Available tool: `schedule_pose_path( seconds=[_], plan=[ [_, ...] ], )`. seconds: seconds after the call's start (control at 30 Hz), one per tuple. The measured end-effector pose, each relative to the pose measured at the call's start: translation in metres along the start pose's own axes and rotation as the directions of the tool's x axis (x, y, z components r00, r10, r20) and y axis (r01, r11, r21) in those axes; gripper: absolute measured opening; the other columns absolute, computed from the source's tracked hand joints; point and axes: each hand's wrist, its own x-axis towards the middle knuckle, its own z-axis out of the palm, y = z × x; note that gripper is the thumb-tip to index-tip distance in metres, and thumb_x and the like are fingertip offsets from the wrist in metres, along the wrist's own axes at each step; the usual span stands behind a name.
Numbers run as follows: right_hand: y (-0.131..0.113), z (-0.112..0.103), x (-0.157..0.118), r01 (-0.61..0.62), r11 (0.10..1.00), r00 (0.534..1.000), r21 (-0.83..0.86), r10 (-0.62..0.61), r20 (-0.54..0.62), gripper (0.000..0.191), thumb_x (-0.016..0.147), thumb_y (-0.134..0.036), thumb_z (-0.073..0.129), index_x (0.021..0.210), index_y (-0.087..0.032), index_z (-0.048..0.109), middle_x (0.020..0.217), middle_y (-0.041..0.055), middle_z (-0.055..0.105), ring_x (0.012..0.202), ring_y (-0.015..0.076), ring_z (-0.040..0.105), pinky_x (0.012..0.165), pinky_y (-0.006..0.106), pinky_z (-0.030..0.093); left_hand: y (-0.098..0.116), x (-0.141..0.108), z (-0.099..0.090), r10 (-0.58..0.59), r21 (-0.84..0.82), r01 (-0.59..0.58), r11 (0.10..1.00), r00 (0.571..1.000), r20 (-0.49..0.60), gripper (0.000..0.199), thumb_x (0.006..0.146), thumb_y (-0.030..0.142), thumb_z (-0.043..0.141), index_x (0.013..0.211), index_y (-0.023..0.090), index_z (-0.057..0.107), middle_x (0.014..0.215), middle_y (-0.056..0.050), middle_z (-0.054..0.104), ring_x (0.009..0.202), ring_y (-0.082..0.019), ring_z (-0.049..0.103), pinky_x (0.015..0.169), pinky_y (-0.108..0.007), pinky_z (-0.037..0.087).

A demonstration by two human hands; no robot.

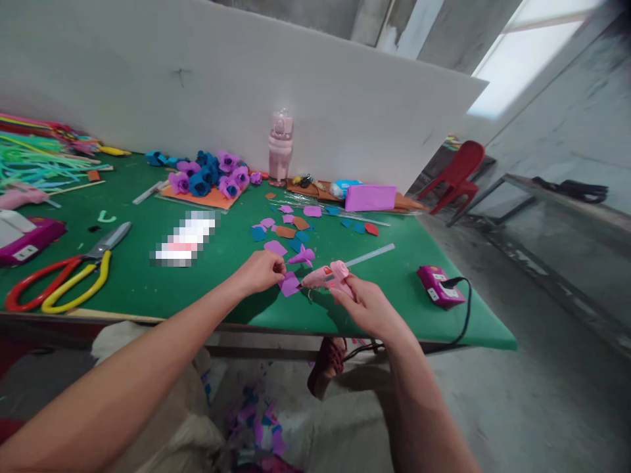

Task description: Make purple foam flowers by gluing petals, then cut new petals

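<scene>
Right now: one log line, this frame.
left hand: at purple paper petal | right hand: gripping pink glue gun, aimed at petal | beside: purple paper bud

The green table (414, 256) carries scissors (109, 240), a bottle (280, 154) and cut pieces (312, 211) (many purple).

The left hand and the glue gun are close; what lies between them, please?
In the head view, a purple paper piece lies between the left hand and glue gun.
</scene>
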Motion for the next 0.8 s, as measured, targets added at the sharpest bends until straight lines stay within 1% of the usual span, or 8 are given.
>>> schedule_pose_path(
  seconds=[0.27,0.5,0.63,0.8],
  plan=[
    [-0.0007,-0.0003,-0.0006,0.001,1.000,1.000,-0.014,-0.001,-0.001,0.033,0.088,-0.044,0.042,0.080,-0.016,0.058,0.068,0.0034,0.060,0.060,0.0150,0.052,0.052,0.023,0.033,-0.0013,0.0007,0.0008,-0.001,0.013,0.001,1.000,1.000,0.001,0.008,0.068,0.014,0.061,0.067,0.016,0.069,0.067,-0.002,0.069,0.067,-0.015,0.061,0.059,-0.023,0.037],
    [-0.0012,-0.0018,-0.0009,-0.024,0.998,1.000,-0.057,0.024,-0.010,0.030,0.088,-0.041,0.042,0.083,-0.017,0.059,0.066,0.0037,0.059,0.057,0.0153,0.050,0.051,0.024,0.032,-0.0014,0.0007,0.0004,0.012,0.017,-0.012,1.000,1.000,-0.006,0.008,0.068,0.013,0.061,0.067,0.016,0.068,0.066,-0.001,0.069,0.066,-0.014,0.060,0.059,-0.023,0.037],
    [0.0011,-0.0024,-0.0014,-0.011,0.997,1.000,-0.074,0.010,-0.021,0.030,0.088,-0.041,0.041,0.085,-0.017,0.059,0.067,0.0037,0.060,0.057,0.0154,0.050,0.051,0.024,0.032,-0.0017,0.0009,0.0008,0.012,0.012,-0.012,1.000,1.000,-0.013,0.008,0.067,0.013,0.062,0.067,0.017,0.069,0.066,-0.001,0.068,0.066,-0.014,0.060,0.059,-0.023,0.037],
    [0.0014,-0.0025,-0.0022,-0.026,0.994,0.999,-0.103,0.023,-0.030,0.030,0.088,-0.041,0.041,0.087,-0.017,0.060,0.067,0.0035,0.060,0.057,0.0157,0.050,0.051,0.024,0.032,-0.0015,0.0010,0.0006,0.012,0.014,-0.012,1.000,1.000,-0.005,0.007,0.068,0.014,0.062,0.067,0.017,0.069,0.065,0.000,0.068,0.065,-0.014,0.060,0.059,-0.022,0.037]
  ],
)
